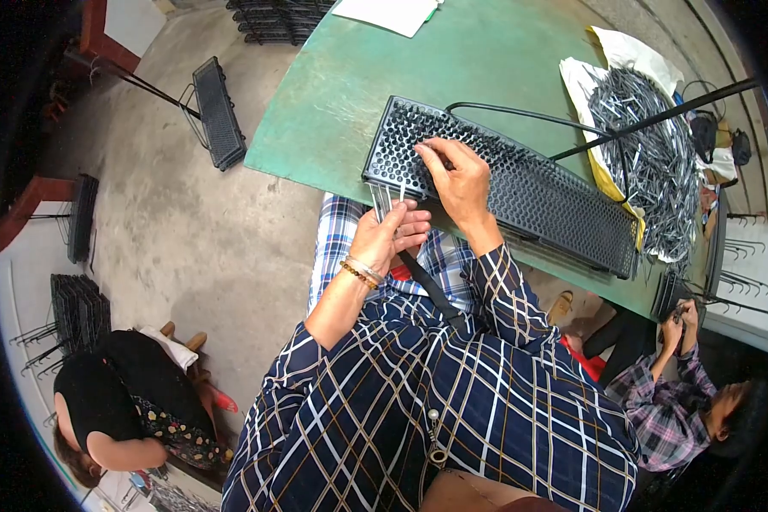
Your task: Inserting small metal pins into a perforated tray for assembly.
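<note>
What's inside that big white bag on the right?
The white bag is open, showing a heap of thin, shiny, dark grey strips. Those on top cover whatever is deeper, so the bottom can't be seen.

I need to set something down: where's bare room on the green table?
The table is bare between the black tray and the white papers, and from the tray's left end to the table's left edge. At right a sack and dark strips crowd it; the left hand and right hand crowd the tray's near side.

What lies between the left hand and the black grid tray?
Thin, pale strips, held in the left hand, reach toward the black grid tray in the head view.
</note>
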Available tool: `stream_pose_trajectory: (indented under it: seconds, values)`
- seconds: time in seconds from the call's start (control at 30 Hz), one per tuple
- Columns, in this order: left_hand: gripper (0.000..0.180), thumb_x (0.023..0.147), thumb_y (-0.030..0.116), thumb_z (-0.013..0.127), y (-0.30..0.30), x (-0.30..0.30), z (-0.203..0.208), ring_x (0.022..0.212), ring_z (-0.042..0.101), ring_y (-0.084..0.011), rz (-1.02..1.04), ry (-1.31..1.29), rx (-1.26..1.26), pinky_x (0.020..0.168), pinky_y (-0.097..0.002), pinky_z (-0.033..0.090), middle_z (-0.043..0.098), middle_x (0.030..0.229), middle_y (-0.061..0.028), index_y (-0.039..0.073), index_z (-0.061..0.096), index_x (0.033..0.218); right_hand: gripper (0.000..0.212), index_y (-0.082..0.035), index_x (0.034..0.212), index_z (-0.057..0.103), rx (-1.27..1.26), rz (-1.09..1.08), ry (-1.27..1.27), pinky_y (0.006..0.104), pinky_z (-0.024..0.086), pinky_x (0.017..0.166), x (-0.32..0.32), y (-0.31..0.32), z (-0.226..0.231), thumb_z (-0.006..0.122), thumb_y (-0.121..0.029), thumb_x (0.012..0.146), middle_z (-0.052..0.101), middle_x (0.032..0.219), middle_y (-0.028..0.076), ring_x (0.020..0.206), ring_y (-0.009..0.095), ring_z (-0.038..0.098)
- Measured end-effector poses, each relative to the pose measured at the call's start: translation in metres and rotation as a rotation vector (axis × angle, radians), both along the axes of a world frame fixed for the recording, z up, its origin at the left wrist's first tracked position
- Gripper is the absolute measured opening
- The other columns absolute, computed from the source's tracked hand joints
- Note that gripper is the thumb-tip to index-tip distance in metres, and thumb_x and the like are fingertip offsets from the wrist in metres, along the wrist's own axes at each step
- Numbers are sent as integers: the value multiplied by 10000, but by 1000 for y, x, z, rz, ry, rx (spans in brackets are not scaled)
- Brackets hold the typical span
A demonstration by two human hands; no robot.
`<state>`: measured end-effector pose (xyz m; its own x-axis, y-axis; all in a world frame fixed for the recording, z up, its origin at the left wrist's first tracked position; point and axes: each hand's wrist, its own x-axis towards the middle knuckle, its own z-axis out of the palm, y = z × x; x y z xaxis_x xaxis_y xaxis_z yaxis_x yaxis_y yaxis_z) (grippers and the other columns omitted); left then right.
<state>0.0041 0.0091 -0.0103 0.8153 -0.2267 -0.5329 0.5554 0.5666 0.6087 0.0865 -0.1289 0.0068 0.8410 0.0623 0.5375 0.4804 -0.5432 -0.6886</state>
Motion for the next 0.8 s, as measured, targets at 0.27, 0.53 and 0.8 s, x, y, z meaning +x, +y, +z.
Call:
stream_pose_trajectory:
  seconds: [0.27,0.53,0.8]
  values:
    - [256,955,182,485,-1,1,1,835,648,-196,-18,-2,7,716,-310,569,633,1007,-181,-18,506,1113,134,-29,874,678,-109,25,-103,331,487,640,1,-1,0,701,-107,767,661,814,94,715,233,623]
    - [253,953,181,488,2,-2,-2,830,650,-192,-10,-1,10,712,-304,568,639,996,-173,-14,510,1113,127,-24,860,661,-143,70,-94,354,479,670,4,4,-5,689,-108,768,637,816,88,741,253,618]
    - [253,954,184,489,-1,-1,2,826,650,-185,-17,8,9,709,-297,566,640,996,-165,-12,514,1111,86,2,849,648,-106,71,45,291,467,553,12,-1,-1,651,-58,788,632,808,91,610,187,590]
